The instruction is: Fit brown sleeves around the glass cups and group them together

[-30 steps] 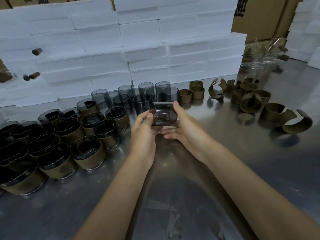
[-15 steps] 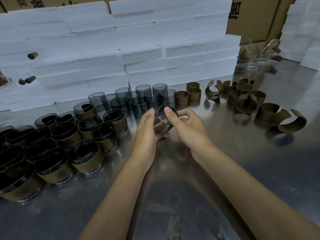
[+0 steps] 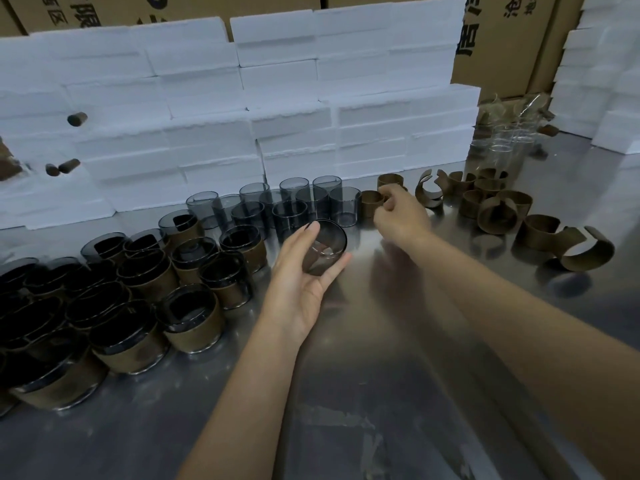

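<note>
Since half a second ago the right hand (image 3: pixel 398 216) has left the bare smoky-grey glass cup (image 3: pixel 323 247) and reached to the closed brown paper sleeves (image 3: pixel 372 202) by the back row — its fingertips seem to pinch one sleeve's rim, though blur hides the grip. Now the left hand (image 3: pixel 301 282) alone cradles the tilted cup, fingers loosely curled around it above the steel table (image 3: pixel 381 393). About ten unsleeved grey cups (image 3: pixel 294 206) stand behind — sleeved cups (image 3: pixel 194 320) cluster left.
</note>
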